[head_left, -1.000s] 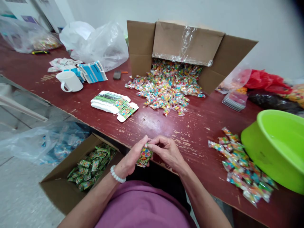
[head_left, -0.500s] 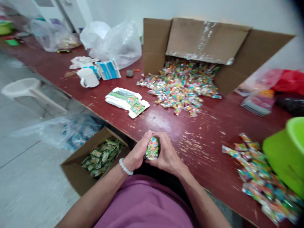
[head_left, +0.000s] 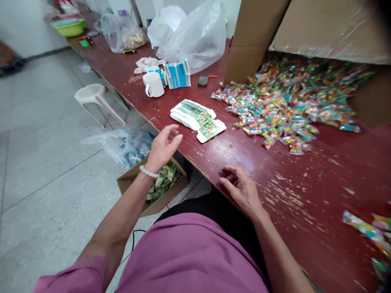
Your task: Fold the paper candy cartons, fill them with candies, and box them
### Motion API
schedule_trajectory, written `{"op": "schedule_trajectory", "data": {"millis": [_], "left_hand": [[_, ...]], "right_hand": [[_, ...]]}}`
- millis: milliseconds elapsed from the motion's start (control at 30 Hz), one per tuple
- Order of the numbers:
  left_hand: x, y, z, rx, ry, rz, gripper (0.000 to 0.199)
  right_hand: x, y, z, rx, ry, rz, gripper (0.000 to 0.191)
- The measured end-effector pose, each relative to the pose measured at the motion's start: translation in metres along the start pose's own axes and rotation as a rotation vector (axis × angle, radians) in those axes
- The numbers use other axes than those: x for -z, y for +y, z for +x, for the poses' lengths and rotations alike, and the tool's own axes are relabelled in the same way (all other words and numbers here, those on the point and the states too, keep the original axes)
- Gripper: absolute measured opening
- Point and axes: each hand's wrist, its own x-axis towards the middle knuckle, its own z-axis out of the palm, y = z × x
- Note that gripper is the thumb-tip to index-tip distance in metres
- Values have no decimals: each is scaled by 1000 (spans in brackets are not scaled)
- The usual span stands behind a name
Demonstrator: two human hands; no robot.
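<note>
My left hand (head_left: pixel 165 147) is open in the air near the table's front edge, its thumb and fingers apart with nothing between them. Just beyond it lies a stack of flattened green printed boxes (head_left: pixel 188 114), and one flat box (head_left: pixel 211 131) sticks out at its near end. Below this hand, a cardboard box (head_left: pixel 159 206) on the floor side holds several filled green packs (head_left: pixel 164 180). My right hand (head_left: pixel 241 188) is at the table edge, fingers loosely curled and thumb apart, holding nothing visible. To its upper right spreads a heap of small wrapped candy packets (head_left: pixel 275 106).
The heap spills from a large open carton (head_left: pixel 251 38). A white mug (head_left: pixel 153 84), a blue-and-white carton piece (head_left: pixel 177 75) and a phone-like device (head_left: pixel 203 80) stand behind the boxes. More packets (head_left: pixel 366 228) lie at right. A white stool (head_left: pixel 91 95) stands on the floor.
The small green box held between both hands is gone from them. My hands have parted, the left moving toward the stack and floor box. The view has turned left.
</note>
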Motion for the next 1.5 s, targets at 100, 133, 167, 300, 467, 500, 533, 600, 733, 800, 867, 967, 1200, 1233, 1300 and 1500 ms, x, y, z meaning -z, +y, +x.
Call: {"op": "schedule_trajectory", "data": {"millis": [100,133,167,300,467,500,533,600,733,800,867,967,1200,1233,1300,1500], "left_hand": [[-38,6,25,-4,-102,422,54],[-50,8,29,6,-119,519,58],[-59,9,32,12,-128,585,60],[-76,13,34,-12,-112,703,55],[-83,26,39,-130,-34,726,57],[-86,29,43,-137,-55,713,56],[-89,32,47,-135,-82,697,54],[-95,35,58,-119,-125,665,47],[-96,38,72,-117,-136,602,39],[-93,39,71,-106,-131,552,37],[-90,40,64,-86,-124,484,30],[-88,42,47,-64,-122,356,22],[-81,47,5,-59,-77,51,21],[-79,50,-2,-70,-94,13,22],[-76,56,-18,-72,-196,-108,26],[-68,75,-60,390,-1013,-975,41]], "right_hand": [[-4,1,-2,95,44,-18,22],[-6,1,-3,122,57,-15,20],[-7,2,-4,143,68,-10,18],[-9,2,-5,171,98,11,14],[-10,4,-3,192,97,33,14],[-10,5,-2,197,99,34,14],[-11,5,-2,201,102,34,14],[-12,5,-2,204,107,37,14],[-11,2,-2,198,118,72,14],[-11,1,-2,188,119,90,13],[-10,1,-1,146,115,116,12],[-8,4,1,-12,145,269,21],[-9,-4,7,-293,251,713,56],[-9,-8,7,-300,275,739,56],[-8,-16,7,-280,322,769,50],[15,-41,-4,-197,169,929,31]]}}
